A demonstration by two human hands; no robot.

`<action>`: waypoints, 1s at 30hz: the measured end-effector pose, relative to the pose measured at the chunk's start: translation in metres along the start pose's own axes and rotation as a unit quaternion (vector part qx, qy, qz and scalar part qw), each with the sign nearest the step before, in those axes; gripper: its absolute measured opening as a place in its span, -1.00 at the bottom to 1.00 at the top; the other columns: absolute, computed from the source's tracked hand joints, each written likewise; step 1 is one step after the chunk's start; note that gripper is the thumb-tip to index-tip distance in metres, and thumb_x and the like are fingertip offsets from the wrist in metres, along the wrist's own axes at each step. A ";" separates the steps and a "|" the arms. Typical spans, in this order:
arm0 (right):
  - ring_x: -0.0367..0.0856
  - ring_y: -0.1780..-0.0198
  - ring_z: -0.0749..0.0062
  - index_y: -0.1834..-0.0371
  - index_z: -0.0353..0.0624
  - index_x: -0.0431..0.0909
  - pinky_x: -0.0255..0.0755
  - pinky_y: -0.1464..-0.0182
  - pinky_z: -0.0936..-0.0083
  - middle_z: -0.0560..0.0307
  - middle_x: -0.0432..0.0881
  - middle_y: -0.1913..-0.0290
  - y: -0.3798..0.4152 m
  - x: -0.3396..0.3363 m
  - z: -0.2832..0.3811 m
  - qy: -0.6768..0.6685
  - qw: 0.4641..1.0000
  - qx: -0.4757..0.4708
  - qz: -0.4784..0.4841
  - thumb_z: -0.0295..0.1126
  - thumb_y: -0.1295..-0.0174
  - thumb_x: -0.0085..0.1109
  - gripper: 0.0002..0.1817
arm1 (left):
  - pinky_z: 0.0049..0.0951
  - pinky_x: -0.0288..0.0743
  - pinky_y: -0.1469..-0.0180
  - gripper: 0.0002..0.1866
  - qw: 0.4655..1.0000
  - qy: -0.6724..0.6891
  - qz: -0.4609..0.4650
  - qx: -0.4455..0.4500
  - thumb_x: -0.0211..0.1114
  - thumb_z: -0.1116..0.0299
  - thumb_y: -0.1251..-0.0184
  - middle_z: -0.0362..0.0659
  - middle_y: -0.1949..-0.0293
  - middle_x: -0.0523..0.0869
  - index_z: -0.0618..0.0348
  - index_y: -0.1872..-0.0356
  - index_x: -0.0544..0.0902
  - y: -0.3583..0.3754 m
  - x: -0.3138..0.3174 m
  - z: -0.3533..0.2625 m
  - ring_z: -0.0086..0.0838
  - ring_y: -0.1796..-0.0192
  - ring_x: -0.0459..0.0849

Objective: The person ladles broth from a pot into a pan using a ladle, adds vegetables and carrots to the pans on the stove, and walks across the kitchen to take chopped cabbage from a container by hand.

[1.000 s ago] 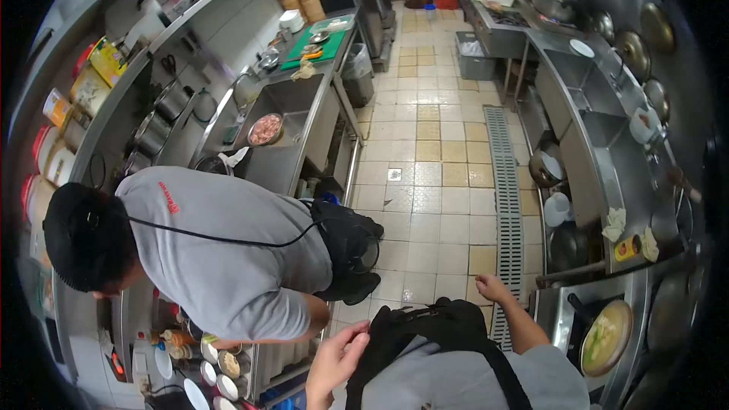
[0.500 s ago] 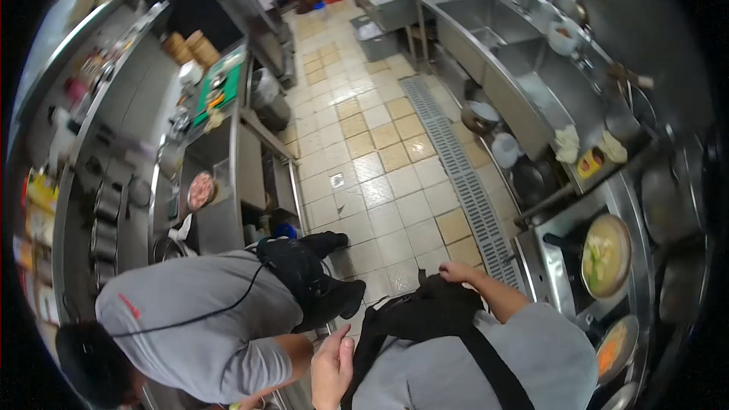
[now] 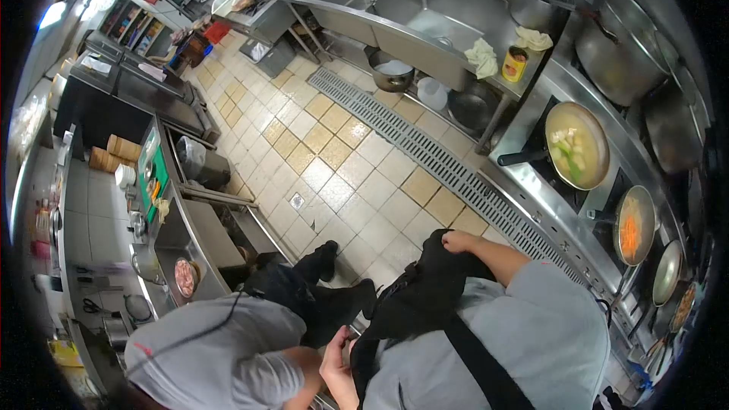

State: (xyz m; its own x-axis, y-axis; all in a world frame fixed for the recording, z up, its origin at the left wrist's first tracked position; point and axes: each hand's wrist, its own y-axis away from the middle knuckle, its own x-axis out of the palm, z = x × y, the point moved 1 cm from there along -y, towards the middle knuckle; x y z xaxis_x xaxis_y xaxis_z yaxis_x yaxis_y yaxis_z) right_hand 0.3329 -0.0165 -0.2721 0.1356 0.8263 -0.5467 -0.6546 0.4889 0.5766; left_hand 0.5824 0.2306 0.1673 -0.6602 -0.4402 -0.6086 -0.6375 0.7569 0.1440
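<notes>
My right hand [image 3: 458,241] is closed at the front of my body, its fingers curled on the edge of my black apron [image 3: 414,288]. Low in the view, my left hand [image 3: 339,368] is beside the apron's other side with its fingers bent. What it holds, if anything, is hidden. To my left another person in a grey shirt [image 3: 220,342] bends over the counter, very near my left hand. On the stove at my right stand a pan of broth with pale and green pieces [image 3: 577,146] and a pan with orange shreds [image 3: 634,228].
A floor drain grate [image 3: 410,129] runs along the tiled floor [image 3: 334,182]. Sinks [image 3: 433,11] stand ahead on the right, with a yellow can [image 3: 514,64] and cloths [image 3: 481,57] near them. At left are a bowl of raw meat [image 3: 185,277], a green cutting board [image 3: 157,182] and a bin [image 3: 201,163].
My view has swung right, bringing more of the stove and pans in. My left hand's fingers have bent inward. My right hand stays at the apron.
</notes>
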 end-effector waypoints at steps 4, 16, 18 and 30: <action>0.70 -0.03 -0.10 -0.03 -0.20 0.68 0.55 -0.10 0.08 -0.18 0.73 0.01 0.013 0.010 0.007 -0.012 1.000 -0.004 0.023 -0.34 -0.18 0.13 -0.63 | -0.39 0.44 -0.28 -0.60 0.995 0.079 0.024 -0.057 0.37 0.55 -0.32 0.00 -0.06 0.73 0.47 -0.17 0.61 -0.004 -0.001 -0.004 -0.39 -0.13 0.67; 0.73 0.12 -0.08 0.13 -0.23 0.70 0.55 0.05 0.12 -0.20 0.75 0.19 -0.003 0.011 -0.013 0.038 0.997 -0.071 -0.001 -0.28 -0.24 0.09 -0.69 | -0.29 0.65 0.00 -0.65 0.999 -0.021 -0.044 0.008 0.39 0.36 -0.36 0.02 -0.15 0.69 0.23 -0.13 0.66 0.018 -0.031 -0.052 -0.23 -0.05 0.74; 0.73 0.16 0.01 0.13 -0.25 0.69 0.54 0.06 0.15 -0.19 0.75 0.19 -0.018 0.012 -0.001 0.040 0.994 -0.085 0.061 -0.27 -0.23 0.12 -0.69 | -0.28 0.67 0.08 -0.64 0.991 0.021 -0.100 -0.085 0.38 0.30 -0.38 0.01 -0.18 0.67 0.20 -0.14 0.65 0.033 -0.043 -0.051 -0.20 -0.04 0.74; 0.74 0.13 0.31 -0.11 -0.31 0.62 0.59 0.04 0.41 0.00 0.77 0.13 -0.065 0.034 0.273 0.109 0.909 -0.255 0.311 -0.38 -0.37 0.19 -0.68 | -0.26 0.54 -0.22 -0.63 0.964 0.068 -0.247 -0.069 0.38 0.30 -0.38 0.03 -0.14 0.70 0.22 -0.14 0.66 0.137 -0.135 0.056 -0.12 -0.17 0.68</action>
State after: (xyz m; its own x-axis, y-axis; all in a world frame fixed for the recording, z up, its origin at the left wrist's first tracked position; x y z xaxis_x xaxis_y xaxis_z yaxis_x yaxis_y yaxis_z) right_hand 0.5829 0.0559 -0.1623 -0.4940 0.7958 -0.3503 -0.8206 -0.2935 0.4903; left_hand 0.6064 0.4206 0.2251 -0.3022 -0.7973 -0.5225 -0.9280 0.3713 -0.0298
